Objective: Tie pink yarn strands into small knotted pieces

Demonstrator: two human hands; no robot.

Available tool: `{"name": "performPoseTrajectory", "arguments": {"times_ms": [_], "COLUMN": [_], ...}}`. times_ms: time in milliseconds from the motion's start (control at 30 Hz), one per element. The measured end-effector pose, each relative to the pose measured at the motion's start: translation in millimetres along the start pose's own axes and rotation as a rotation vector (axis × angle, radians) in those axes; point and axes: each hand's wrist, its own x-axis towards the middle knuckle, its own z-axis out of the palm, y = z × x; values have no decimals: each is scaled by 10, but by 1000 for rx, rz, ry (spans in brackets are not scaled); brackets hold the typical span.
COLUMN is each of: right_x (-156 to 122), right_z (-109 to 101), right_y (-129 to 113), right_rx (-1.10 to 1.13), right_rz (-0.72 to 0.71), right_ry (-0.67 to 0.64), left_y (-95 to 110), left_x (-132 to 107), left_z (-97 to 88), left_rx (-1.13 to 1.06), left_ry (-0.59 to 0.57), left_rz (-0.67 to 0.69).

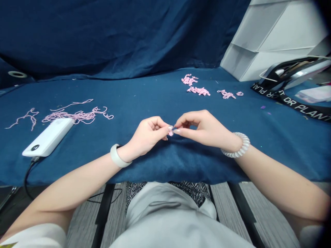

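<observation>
My left hand [148, 136] is closed in a pinch above the near part of the blue cloth. Between its thumb and fingertips shows a small bit of pink string [171, 133], mostly covered by the fingers. Right beside it, my right hand [207, 129] brings thumb and index finger together, the tips almost meeting those of the left. What the right fingers pinch is too small to make out. On the left lies a loose tangle of pink strings [85, 116]. Small pink knotted bundles [199, 91] rest farther back, right of centre.
A white power bank [49, 137] with a black cable lies at left, against the strings. At right are a black strap with white lettering [294, 102], a dark case [289, 74] and stacked white boxes [271, 38]. Blue cloth [124, 41] hangs behind the table.
</observation>
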Motion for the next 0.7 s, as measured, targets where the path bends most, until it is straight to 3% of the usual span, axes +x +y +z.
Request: {"name": "performPoseTrajectory", "arguments": {"times_ms": [100, 433, 700], "right_x": [1, 12, 10], "right_z": [-2, 7, 88], "right_y": [23, -8, 10], "right_rx": [78, -6, -66], "right_rz": [86, 116, 1], "right_ry": [-117, -246, -290], "left_y": [10, 17, 51], "left_x": [-8, 10, 13], "left_z": [-4, -36, -63], "left_rx": [56, 187, 209], "left_ry": [-36, -163, -272], "left_rz": [-22, -137, -189]}}
